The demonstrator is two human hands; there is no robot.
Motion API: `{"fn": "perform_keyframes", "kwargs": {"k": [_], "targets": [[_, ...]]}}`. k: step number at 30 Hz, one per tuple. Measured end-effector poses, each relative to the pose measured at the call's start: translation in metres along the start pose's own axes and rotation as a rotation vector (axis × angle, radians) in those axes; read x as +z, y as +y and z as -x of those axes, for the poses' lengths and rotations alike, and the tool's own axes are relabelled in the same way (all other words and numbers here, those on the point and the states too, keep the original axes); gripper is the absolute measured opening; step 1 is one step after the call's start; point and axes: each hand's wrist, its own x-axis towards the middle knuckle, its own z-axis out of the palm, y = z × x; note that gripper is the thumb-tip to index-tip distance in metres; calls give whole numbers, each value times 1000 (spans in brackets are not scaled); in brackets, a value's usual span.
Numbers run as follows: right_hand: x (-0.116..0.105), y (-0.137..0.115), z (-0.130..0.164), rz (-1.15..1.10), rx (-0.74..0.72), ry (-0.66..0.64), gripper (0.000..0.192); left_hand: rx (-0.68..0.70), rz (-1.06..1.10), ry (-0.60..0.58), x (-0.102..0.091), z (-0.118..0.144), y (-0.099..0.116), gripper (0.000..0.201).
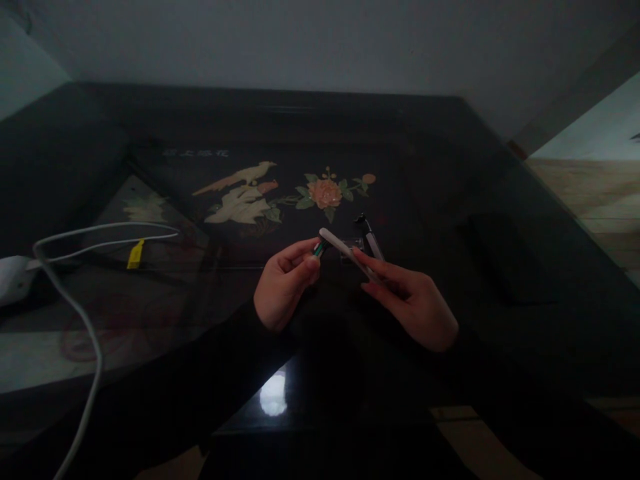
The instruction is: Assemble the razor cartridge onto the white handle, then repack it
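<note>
The left hand (pixel 283 283) is pinching a small green-tipped piece (pixel 319 249) in closed fingers, while the right hand (pixel 413 300) is gripping a pale pen (pixel 345 252) above the dark desk (pixel 450 167); beyond them, another pen (pixel 371 237) is lying flat.

Both arms wear long, plain black sleeves that reach to the wrists and merge with the dark scene. The left hand (pixel 286 283) and right hand (pixel 413 303) are bare, with no rings, watch or gloves showing.
</note>
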Motion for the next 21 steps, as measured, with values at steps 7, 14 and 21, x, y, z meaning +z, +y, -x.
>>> {"fn": "perform_keyframes", "kwargs": {"k": [7,14,21], "targets": [[1,-2,1,42,-51,11,43,-10,7,16,1,0,-1,41],[3,-9,6,-94,26,-87,44,-22,17,1,1,0,1,42],[3,-13,6,-190,113,-140,46,-33,4,30,-2,0,-1,40]]}}
